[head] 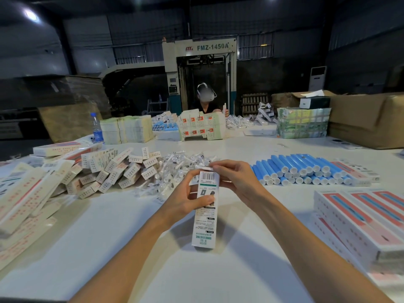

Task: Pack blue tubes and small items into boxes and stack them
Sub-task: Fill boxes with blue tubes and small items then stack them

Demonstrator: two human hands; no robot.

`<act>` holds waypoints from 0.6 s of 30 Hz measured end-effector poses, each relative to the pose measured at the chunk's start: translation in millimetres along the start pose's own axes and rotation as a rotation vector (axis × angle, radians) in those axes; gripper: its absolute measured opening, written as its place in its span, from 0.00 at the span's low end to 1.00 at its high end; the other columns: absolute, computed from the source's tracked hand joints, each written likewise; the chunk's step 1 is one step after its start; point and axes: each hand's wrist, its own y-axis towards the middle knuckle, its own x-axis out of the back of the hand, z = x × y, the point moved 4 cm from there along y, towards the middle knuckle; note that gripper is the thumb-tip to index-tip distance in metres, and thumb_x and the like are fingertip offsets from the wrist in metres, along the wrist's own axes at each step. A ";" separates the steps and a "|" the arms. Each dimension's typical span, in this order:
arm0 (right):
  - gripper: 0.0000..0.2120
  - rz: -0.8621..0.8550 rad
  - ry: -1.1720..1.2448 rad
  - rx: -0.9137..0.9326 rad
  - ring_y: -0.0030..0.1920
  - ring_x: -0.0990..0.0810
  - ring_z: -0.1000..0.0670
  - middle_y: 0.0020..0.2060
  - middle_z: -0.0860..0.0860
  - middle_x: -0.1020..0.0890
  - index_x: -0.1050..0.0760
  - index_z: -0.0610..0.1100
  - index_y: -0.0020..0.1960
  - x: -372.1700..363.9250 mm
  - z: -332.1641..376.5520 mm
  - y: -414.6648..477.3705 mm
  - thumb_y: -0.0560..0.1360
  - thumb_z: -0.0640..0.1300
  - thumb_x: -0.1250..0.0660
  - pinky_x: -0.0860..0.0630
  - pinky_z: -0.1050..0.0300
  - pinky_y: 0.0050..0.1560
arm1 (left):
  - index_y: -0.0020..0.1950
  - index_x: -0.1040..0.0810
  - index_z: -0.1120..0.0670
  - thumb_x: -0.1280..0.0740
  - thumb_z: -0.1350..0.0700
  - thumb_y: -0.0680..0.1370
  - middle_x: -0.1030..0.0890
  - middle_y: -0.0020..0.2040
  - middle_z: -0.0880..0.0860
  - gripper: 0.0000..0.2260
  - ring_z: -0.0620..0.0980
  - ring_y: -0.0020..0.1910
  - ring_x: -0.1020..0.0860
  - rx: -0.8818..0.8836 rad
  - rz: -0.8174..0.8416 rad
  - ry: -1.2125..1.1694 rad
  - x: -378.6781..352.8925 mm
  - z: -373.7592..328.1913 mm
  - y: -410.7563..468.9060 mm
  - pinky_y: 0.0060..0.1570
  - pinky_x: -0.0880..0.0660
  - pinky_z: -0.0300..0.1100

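My left hand (190,193) gripping a white barcoded product box (204,224) upright, my right hand (237,179) pinching its top flap, blue tubes (301,169) stacked beyond.

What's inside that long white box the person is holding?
Nothing inside shows. The left hand grips the long white box at its middle, the right hand pinches its far end, and the printed card walls hide any contents.
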 end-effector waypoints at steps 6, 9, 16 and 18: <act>0.08 -0.011 0.038 -0.067 0.52 0.13 0.43 0.51 0.38 0.13 0.16 0.35 0.57 2.2 -1.0 0.6 0.80 0.36 0.30 0.16 0.53 0.50 | 0.73 0.38 0.44 0.23 0.63 0.78 0.13 0.55 0.59 0.33 0.53 0.53 0.14 -0.030 0.000 0.014 -1.0 -1.4 -0.8 0.50 0.17 0.45; 0.08 -0.010 0.029 -0.091 0.53 0.13 0.43 0.51 0.39 0.13 0.15 0.35 0.56 3.2 -1.6 1.4 0.80 0.36 0.30 0.16 0.52 0.51 | 0.74 0.40 0.42 0.25 0.64 0.79 0.12 0.53 0.58 0.34 0.51 0.50 0.13 -0.032 0.006 0.038 -1.0 -3.3 -2.2 0.49 0.18 0.43; 0.07 0.006 -0.048 -0.115 0.55 0.14 0.41 0.52 0.41 0.13 0.13 0.36 0.53 6.1 3.4 -0.3 0.79 0.35 0.30 0.15 0.49 0.51 | 0.75 0.37 0.42 0.24 0.64 0.79 0.12 0.54 0.54 0.33 0.50 0.53 0.14 -0.039 0.033 0.073 -3.3 -5.3 -2.7 0.50 0.18 0.43; 0.07 0.008 -0.092 -0.103 0.55 0.14 0.42 0.52 0.42 0.13 0.13 0.37 0.53 4.9 4.6 -1.1 0.79 0.35 0.30 0.15 0.48 0.52 | 0.75 0.36 0.42 0.24 0.63 0.79 0.13 0.53 0.52 0.32 0.49 0.54 0.14 -0.045 0.042 0.088 -3.6 -5.1 -2.8 0.50 0.18 0.43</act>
